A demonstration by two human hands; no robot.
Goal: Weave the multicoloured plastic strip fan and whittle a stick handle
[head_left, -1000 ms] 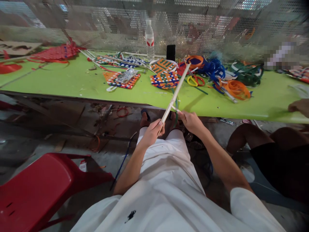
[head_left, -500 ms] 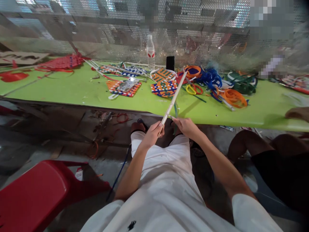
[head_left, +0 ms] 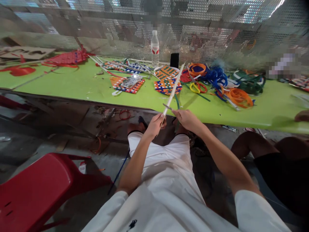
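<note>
A bright green counter runs across the frame, grey perforated metal screen behind it. A long flat pale wood-like strip is at centre, slanting from above the lap up past the counter's front edge. Left hand grips its lower part, fingers closed around it. Right hand grasps a small thin dark blade-like tool, which lies across the strip just above the left hand. Neither of the hands is released.

Progress: strip is one long piece, seems mid-work; amount worked off or left can't be told. A multicoloured checked woven piece and an orange-and-green woven piece with a white rim, both upper centre, look mostly made, as a judgement.

Around: clear plastic bottle with red marking and black upright phone, upper centre; scissors with yellow and red handles and tangled blue strips right of centre; red plastic seat lower left.

In the way: strip overlaps the checked piece in view, contact unclear. A dark green ribbon near the right hand might snag. Another person's hand at the right edge, well apart.
</note>
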